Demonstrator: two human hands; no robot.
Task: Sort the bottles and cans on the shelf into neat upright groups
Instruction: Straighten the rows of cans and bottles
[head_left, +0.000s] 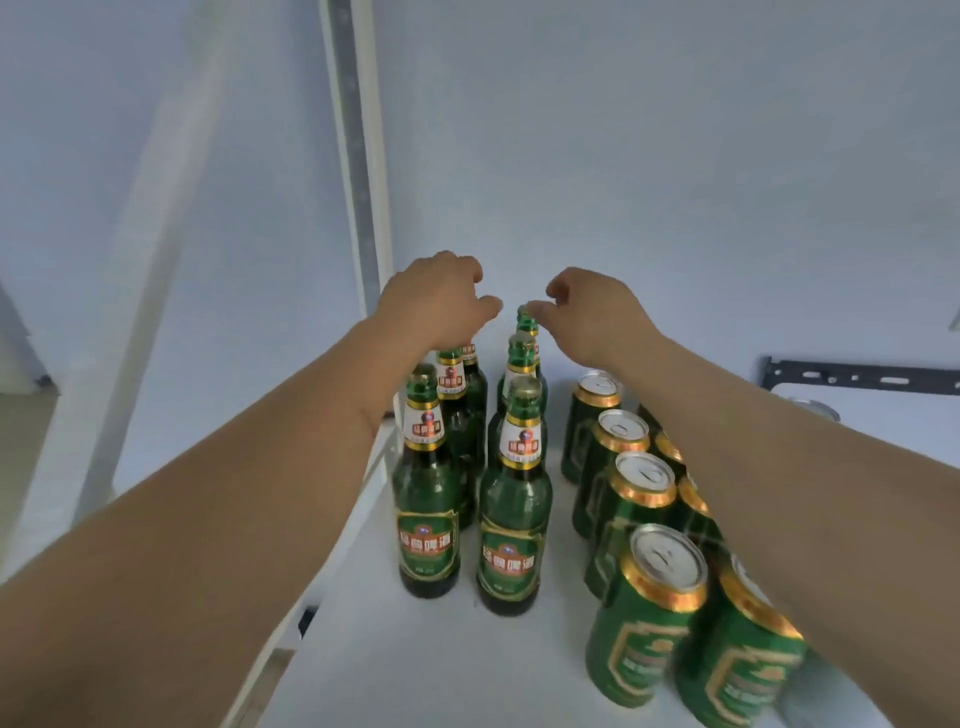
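Note:
Several green glass beer bottles stand upright in two rows on the white shelf (441, 665), the nearest being the front left bottle (427, 514) and the front right bottle (514, 525). To their right, several green cans (649, 613) with gold rims stand in two rows. My left hand (436, 301) hovers with curled fingers over the rear left bottles (457, 395), hiding their tops. My right hand (587, 312) hangs loosely curled, its thumb tip touching the cap of the rearmost right bottle (527, 322). My right forearm hides part of the right can row.
A white upright post (363, 156) runs along the shelf's left side, close to the left bottle row. A pale wall closes the back. A black metal bracket (857, 376) and another can top (815, 408) sit at the far right.

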